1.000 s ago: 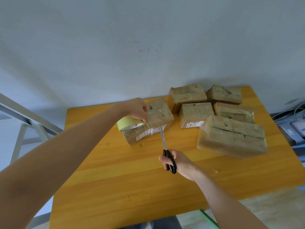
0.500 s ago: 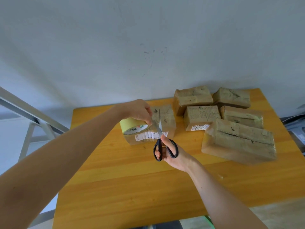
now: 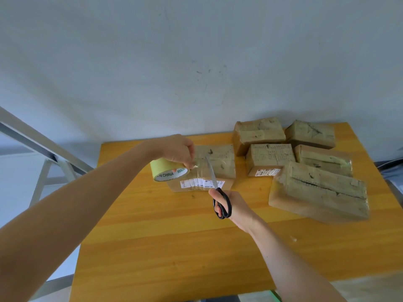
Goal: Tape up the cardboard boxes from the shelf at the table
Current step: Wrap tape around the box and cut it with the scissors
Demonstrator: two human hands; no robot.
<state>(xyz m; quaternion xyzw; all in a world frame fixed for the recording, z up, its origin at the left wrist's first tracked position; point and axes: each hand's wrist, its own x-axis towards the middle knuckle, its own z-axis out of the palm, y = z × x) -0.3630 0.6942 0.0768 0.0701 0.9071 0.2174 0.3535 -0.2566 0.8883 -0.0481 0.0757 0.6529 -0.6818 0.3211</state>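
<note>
The left hand is holding the roll just left of centre frame. Its fingers are curling over the roll's top and pinching the clear strip that is running onto the box. That box is sitting at centre frame on the counter, with the roll at its left end, and five other boxes are crowding the upper right just beside it. The right hand is gripping the scissors, its fingers curling through the black loops. A second ago the scissors were hanging below the box, tips only reaching its front face; half a second ago the blades were gaping at the strip. Now the blades are lying together across the box top, beside the pinch, so the snip is probably finishing. Whether the strip is actually parting is too fine to tell. If it is, this box is getting its band of tape, and the loose end is likely needing a press down next.
</note>
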